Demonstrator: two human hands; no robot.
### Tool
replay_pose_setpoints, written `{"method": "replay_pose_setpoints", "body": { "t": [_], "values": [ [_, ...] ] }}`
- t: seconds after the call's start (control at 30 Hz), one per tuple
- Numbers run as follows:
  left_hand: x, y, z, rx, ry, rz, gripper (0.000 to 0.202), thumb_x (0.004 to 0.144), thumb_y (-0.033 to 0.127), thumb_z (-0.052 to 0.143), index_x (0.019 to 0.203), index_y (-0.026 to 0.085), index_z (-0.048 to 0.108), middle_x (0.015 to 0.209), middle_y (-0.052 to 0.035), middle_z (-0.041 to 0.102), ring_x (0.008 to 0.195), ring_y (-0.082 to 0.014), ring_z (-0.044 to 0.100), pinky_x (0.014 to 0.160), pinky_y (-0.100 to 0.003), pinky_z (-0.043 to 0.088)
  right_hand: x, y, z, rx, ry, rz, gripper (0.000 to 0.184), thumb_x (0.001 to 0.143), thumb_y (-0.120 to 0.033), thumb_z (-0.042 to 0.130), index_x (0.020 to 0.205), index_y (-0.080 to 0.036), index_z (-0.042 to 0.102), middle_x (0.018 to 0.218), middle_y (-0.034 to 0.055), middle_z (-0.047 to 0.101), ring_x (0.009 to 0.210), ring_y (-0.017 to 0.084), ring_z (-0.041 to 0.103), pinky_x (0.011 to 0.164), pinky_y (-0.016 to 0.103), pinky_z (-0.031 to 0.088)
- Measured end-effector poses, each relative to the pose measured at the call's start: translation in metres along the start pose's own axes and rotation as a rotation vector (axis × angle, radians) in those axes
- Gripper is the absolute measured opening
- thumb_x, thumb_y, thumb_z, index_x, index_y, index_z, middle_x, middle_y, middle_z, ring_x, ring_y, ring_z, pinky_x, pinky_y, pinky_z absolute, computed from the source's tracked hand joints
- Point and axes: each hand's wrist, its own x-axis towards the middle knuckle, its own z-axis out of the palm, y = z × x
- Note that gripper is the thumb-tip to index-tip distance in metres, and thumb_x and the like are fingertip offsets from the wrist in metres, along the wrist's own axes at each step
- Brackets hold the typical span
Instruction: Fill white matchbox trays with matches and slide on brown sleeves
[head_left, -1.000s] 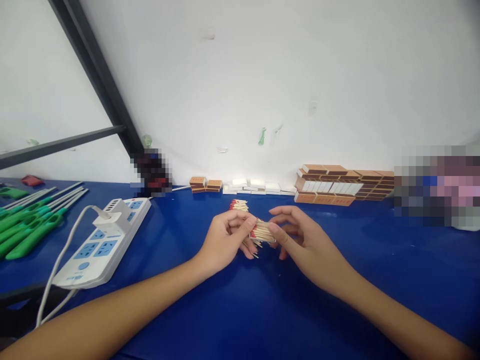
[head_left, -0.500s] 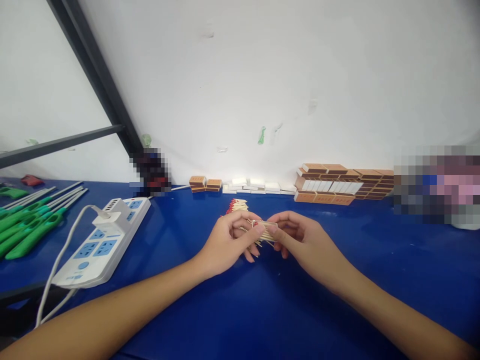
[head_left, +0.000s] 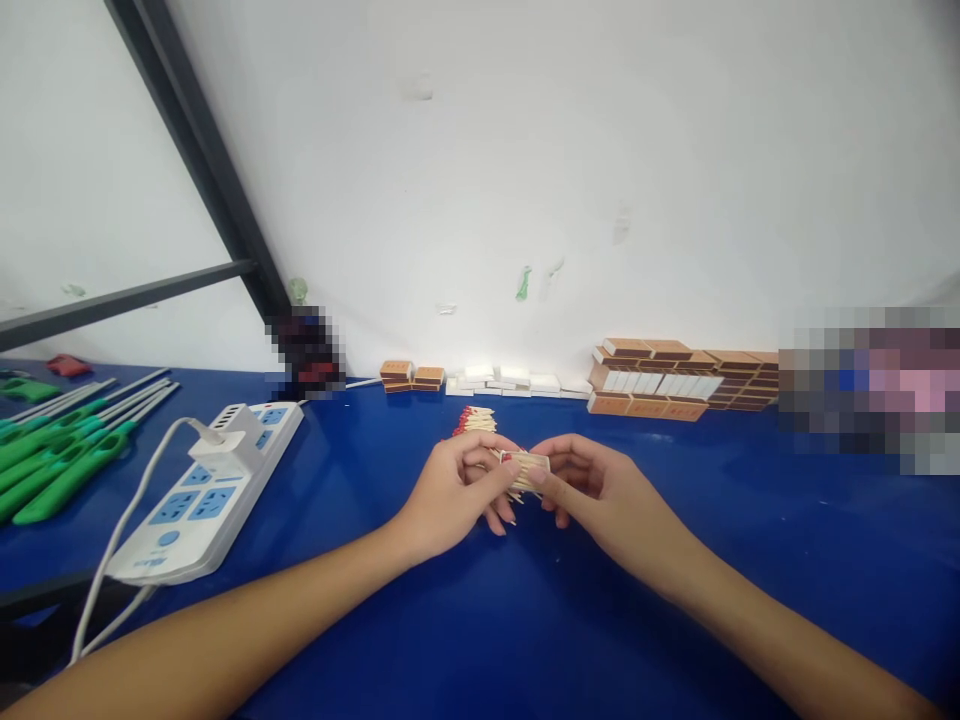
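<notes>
Between my hands is a small white matchbox tray with several red-tipped matches lying in it. My left hand is closed on its left end, thumb on top near the red heads. On the right end, my right hand grips it between thumb and fingers. Just beyond my left hand, a pile of loose matches lies on the blue table, heads toward the left. Part of the pile is hidden behind my fingers.
Along the wall stand white trays, a few brown matchboxes and a larger matchbox stack at the right. On the left lie a power strip with a white cable and several green-handled lighters. A dark metal frame rises behind.
The tray has tilted so that the matches inside show more plainly. Both hands stay on its ends, and the whole view has shifted slightly.
</notes>
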Motion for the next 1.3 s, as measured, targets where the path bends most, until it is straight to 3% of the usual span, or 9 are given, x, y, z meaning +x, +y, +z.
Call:
{"method": "replay_pose_setpoints", "body": {
  "t": [0.73,0.97,1.17,1.3],
  "values": [
    [0.0,0.0,-0.001,0.002,-0.015,-0.014,0.043,0.09,0.047,0.077,0.114,0.013,0.069,0.067,-0.0001,0.065,0.057,-0.0181,0.072,0.045,-0.025,0.061,-0.001,0.003,-0.001,-0.044,0.02,-0.001,0.051,0.08,-0.061,0.08,0.104,-0.018,0.068,0.08,0.0039,0.07,0.067,0.017,0.063,0.053,0.027,0.051],
    [0.0,0.0,-0.001,-0.002,-0.018,-0.012,0.044,0.089,0.049,0.077,0.114,0.013,0.07,0.073,-0.0032,0.069,0.058,-0.0181,0.072,0.046,-0.026,0.061,-0.001,0.005,-0.001,-0.056,-0.031,0.006,0.048,0.082,-0.056,0.079,0.111,-0.019,0.068,0.084,0.0052,0.073,0.077,0.019,0.066,0.059,0.028,0.053],
    [-0.005,0.002,0.001,0.165,0.018,-0.022,0.061,0.079,0.041,0.088,0.131,0.018,0.065,0.075,-0.003,0.074,0.061,-0.0162,0.07,0.058,-0.028,0.06,0.001,-0.001,-0.003,-0.016,-0.019,-0.001,0.047,0.079,-0.057,0.081,0.102,-0.018,0.07,0.081,0.0045,0.071,0.068,0.016,0.061,0.057,0.029,0.052],
    [-0.006,0.005,-0.001,0.336,0.051,0.08,0.048,0.082,0.038,0.085,0.124,0.021,0.071,0.078,-0.0028,0.075,0.067,-0.0166,0.07,0.062,-0.026,0.055,0.002,-0.006,-0.008,-0.011,-0.013,-0.005,0.049,0.079,-0.062,0.08,0.1,-0.019,0.071,0.079,0.0045,0.07,0.065,0.016,0.061,0.057,0.029,0.052]
  ]
}}
